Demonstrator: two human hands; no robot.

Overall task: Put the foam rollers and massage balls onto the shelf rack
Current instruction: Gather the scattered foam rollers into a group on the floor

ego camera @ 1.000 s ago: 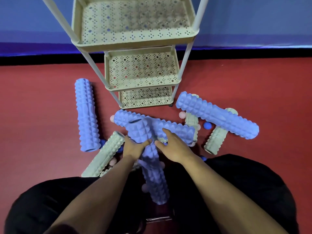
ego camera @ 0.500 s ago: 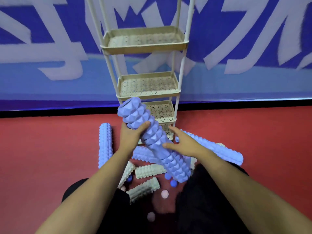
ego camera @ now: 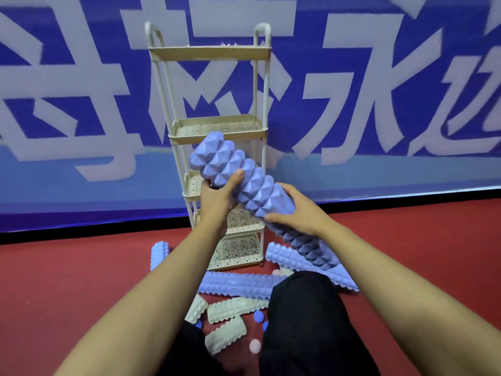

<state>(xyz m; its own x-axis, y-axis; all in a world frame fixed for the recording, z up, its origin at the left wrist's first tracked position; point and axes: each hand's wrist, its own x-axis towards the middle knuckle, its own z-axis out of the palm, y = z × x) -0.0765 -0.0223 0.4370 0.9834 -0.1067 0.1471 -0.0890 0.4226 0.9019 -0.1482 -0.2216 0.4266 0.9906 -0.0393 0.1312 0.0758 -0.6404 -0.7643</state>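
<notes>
I hold a long blue knobbly foam roller [ego camera: 244, 183] tilted in the air, its upper end in front of the cream shelf rack [ego camera: 217, 126]. My left hand [ego camera: 217, 196] grips it near the upper end from below. My right hand [ego camera: 295, 210] wraps its middle from the right. On the red floor lie more blue rollers [ego camera: 238, 283], [ego camera: 287, 260], [ego camera: 160, 253], several short pale green rollers [ego camera: 233, 308] and small balls, blue [ego camera: 259, 316] and pink [ego camera: 254, 346]. The rack's shelves show nothing on them.
A blue banner with large white characters [ego camera: 352, 104] hangs right behind the rack. My black-trousered knees [ego camera: 306, 321] sit low in view among the floor items. Red floor [ego camera: 67, 280] stretches to both sides.
I picked one blue roller off the floor pile with both hands and raised it up toward the rack's middle shelves. My head tilted up, so the rack's top is now in view.
</notes>
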